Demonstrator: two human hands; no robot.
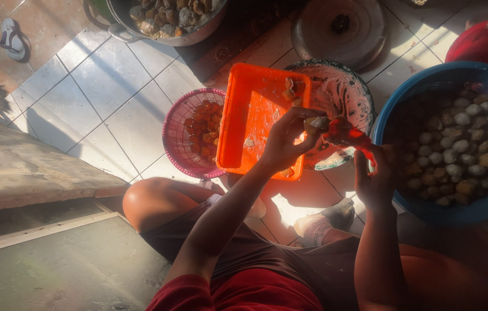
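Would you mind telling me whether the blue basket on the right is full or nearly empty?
Fairly full: the blue basket holds a deep heap of small pale round pieces covering its bottom.

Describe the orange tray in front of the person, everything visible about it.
The orange tray is a rectangular, shallow, glossy plastic-looking container with raised rim and rounded corners. It sits tilted, propped between the pink basket and a smeared round bowl. Wet residue and a few small lumps lie inside. The left hand overlaps its near right edge.
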